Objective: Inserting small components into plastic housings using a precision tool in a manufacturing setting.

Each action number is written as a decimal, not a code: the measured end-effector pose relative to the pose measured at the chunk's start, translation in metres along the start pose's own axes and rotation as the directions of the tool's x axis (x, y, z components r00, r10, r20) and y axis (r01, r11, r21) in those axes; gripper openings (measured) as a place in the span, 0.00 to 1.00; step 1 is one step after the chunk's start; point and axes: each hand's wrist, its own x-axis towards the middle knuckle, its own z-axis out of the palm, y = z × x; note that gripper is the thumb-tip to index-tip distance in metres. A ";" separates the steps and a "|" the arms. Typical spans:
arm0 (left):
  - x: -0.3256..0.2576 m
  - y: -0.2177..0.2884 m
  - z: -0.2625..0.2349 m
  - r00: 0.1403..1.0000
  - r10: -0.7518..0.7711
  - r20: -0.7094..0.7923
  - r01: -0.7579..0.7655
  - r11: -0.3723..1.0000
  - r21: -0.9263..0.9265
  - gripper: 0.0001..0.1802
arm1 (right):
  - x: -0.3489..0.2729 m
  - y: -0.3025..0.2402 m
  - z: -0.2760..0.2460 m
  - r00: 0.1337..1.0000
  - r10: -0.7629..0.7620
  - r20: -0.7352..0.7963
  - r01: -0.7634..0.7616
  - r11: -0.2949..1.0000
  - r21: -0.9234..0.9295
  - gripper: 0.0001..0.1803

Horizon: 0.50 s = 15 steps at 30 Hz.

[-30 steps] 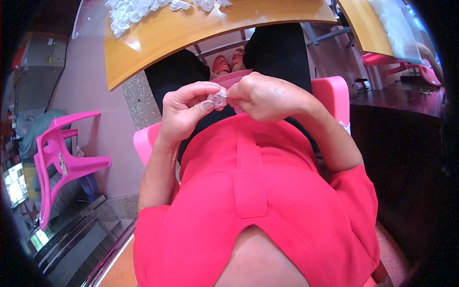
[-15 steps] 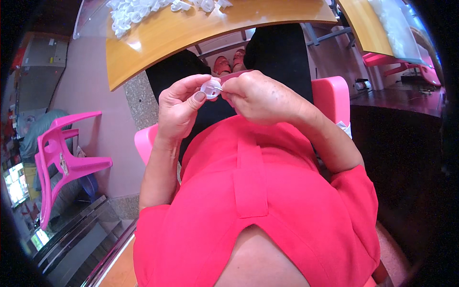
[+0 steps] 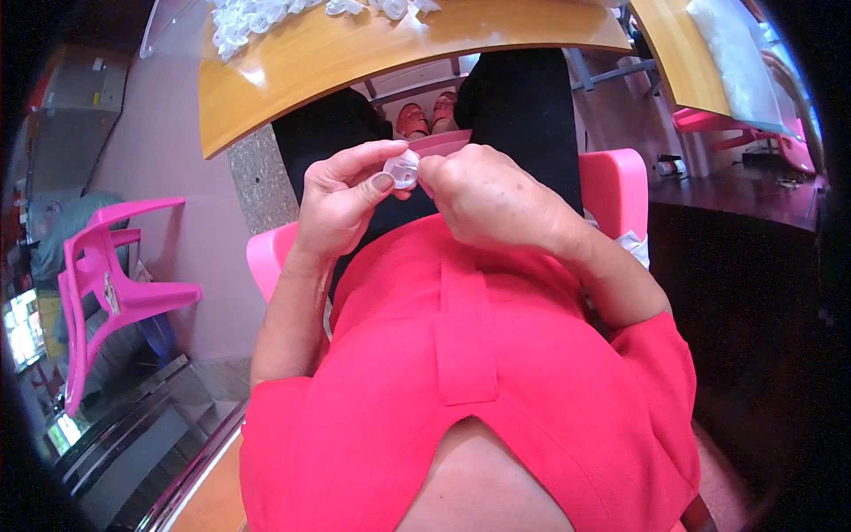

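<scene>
A small round clear plastic piece point(image 3: 403, 168) is pinched between the thumb and forefinger of my left hand point(image 3: 341, 199). My right hand point(image 3: 492, 199) meets it from the right, its fingertips closed against the piece's right edge. Both hands hover above my lap, over black trousers and the front of a pink chair seat point(image 3: 612, 182). How my right fingers grip the piece is hidden behind my knuckles.
A wooden table point(image 3: 355, 62) lies ahead, with a pile of white plastic pieces point(image 3: 257, 18) on its far side. A second wooden table point(image 3: 687, 58) holds a clear bag. An empty pink chair point(image 3: 106, 284) stands at the left, a dark cabinet at the right.
Both hands rose a little with the clear piece, and my left thumb and forefinger shifted so the piece now faces up more plainly.
</scene>
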 end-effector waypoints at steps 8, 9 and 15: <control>0.003 0.008 -0.001 0.993 -0.017 -0.116 -0.004 0.983 -0.181 0.19 | 0.011 0.004 0.010 0.971 0.078 -0.227 0.048 0.865 0.500 0.11; 0.003 0.008 -0.002 0.992 -0.013 -0.124 -0.011 0.982 -0.186 0.19 | 0.012 0.005 0.010 0.979 0.149 -0.139 -0.033 0.789 0.614 0.11; 0.003 0.007 -0.002 0.990 0.035 -0.135 -0.052 0.992 -0.119 0.18 | 0.013 0.001 0.007 0.978 0.209 0.022 -0.161 0.675 0.720 0.11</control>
